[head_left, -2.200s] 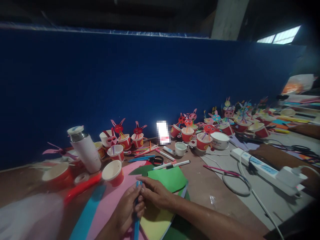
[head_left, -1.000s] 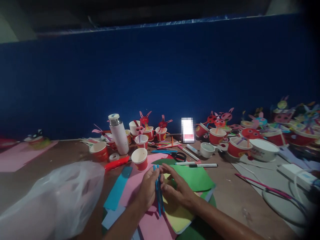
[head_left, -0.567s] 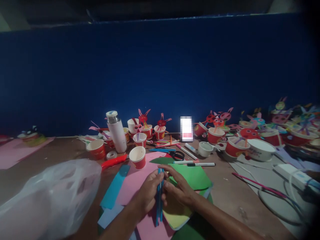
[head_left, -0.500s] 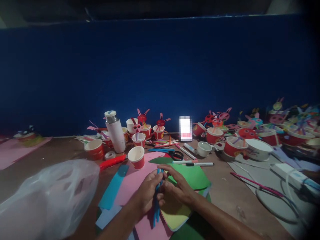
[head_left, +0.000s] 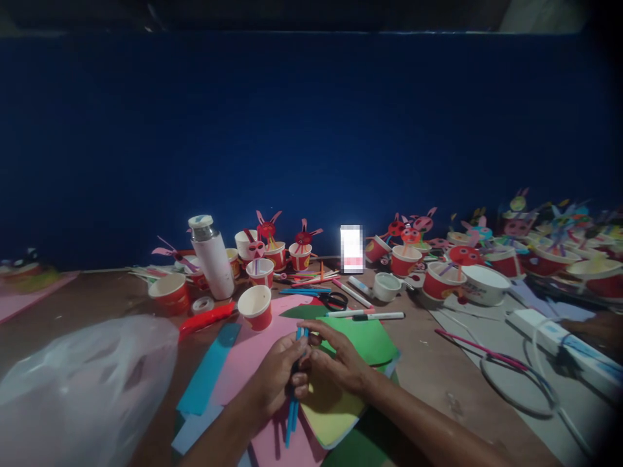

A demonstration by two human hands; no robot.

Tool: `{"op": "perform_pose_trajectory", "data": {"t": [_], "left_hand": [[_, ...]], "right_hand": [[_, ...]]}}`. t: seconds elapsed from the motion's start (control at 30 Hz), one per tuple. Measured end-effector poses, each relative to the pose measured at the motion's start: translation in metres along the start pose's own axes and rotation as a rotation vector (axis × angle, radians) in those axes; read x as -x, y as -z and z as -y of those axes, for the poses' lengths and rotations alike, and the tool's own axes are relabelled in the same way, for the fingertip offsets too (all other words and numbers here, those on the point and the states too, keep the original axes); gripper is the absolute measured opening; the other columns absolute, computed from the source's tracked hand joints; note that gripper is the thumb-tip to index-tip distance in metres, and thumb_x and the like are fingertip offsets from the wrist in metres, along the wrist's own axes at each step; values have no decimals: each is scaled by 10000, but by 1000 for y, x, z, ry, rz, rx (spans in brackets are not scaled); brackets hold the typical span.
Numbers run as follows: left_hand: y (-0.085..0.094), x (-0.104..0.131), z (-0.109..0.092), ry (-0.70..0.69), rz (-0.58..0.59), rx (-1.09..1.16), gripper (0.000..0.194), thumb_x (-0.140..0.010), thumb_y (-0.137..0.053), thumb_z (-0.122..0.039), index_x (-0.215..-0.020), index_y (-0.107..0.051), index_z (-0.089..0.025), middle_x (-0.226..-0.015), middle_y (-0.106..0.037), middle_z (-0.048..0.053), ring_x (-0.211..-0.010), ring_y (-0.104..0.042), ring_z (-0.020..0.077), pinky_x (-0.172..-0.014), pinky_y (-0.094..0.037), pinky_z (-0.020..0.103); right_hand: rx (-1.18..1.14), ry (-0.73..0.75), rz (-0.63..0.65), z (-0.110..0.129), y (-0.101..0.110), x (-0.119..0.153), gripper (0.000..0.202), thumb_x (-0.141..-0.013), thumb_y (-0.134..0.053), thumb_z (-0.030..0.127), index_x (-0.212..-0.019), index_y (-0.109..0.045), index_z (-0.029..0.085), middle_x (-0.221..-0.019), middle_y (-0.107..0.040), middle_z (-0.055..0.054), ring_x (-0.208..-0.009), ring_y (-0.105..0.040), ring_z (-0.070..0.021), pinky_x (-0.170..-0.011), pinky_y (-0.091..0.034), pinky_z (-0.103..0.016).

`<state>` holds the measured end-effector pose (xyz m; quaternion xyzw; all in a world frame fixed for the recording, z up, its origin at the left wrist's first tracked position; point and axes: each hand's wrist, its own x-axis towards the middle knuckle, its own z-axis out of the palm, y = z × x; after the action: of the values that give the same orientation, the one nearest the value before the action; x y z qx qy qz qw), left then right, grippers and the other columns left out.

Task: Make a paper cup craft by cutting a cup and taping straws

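Both bare hands meet at the near middle: the left hand (head_left: 277, 373) closes around slim blue strips (head_left: 291, 421) that hang below its fingers, over pink paper, while the right hand (head_left: 343, 363) is loosely curled, its fingertips at the strips' upper end; whether they pinch is hard to tell. Largest is a deep blue wall (head_left: 292, 130) filling the far side. Below it spreads a brown table (head_left: 418, 402), with a cloudy plastic bag (head_left: 97, 395) at near left. Under and around the hands lie pink paper (head_left: 248, 353), yellow paper (head_left: 331, 418) and green paper (head_left: 372, 340). At right, a white power strip (head_left: 523, 321) lies slanted. A pale flask (head_left: 213, 259) stands far left of the hands. Along the far side and off to the right, many red-and-white cups (head_left: 275, 256) carry paper figures, several with long ears, which look complete. Nearer, one cup (head_left: 256, 314) beside the pink paper shows no figure. The held strips are apart from every cup and joined to no figure that can be seen, so this piece looks barely begun. Smallest are the dark scissors (head_left: 341, 307) and marker pens (head_left: 389, 316) just beyond the papers.
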<state>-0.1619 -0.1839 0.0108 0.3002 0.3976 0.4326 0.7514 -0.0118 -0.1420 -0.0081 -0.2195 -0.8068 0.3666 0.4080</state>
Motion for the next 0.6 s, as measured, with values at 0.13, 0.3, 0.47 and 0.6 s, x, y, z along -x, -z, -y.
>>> {"op": "perform_pose_trajectory", "data": {"t": [0.13,0.3,0.47,0.6], "left_hand": [[3,-1,0,-3,13,-3,222,-784,-536,-391,-857,-491,-187,-552,-364,-86,-351,-259,7,-352,-239,142],[7,-3,3,-4,29,-3,224,-796,-508,-408,-840,-488,-189,-543,-363,-82,-352,-268,17,-348,-269,154],[7,-5,4,-5,30,-2,218,-796,-509,-402,-831,-487,-188,-546,-376,-79,-350,-281,18,-340,-277,153],[6,-5,4,9,4,-16,183,-812,-486,-371,-838,-476,-191,-537,-389,-75,-344,-293,24,-337,-292,160]], "right_hand": [[-6,-21,13,1,0,1,448,-847,-469,318,-1278,-426,203,-1227,-509,-99,-1107,-476,-228,-930,-371,-360],[-7,-56,-2,-3,-4,3,448,-834,-490,310,-1263,-447,189,-1160,-562,-97,-1059,-516,-223,-902,-401,-365],[-17,-67,-11,-2,-5,4,445,-817,-505,304,-1244,-466,184,-1128,-577,-82,-1031,-532,-214,-885,-417,-350],[-24,-96,13,-1,-4,3,444,-821,-500,298,-1247,-464,178,-1056,-595,-65,-972,-551,-198,-854,-431,-321]]}}
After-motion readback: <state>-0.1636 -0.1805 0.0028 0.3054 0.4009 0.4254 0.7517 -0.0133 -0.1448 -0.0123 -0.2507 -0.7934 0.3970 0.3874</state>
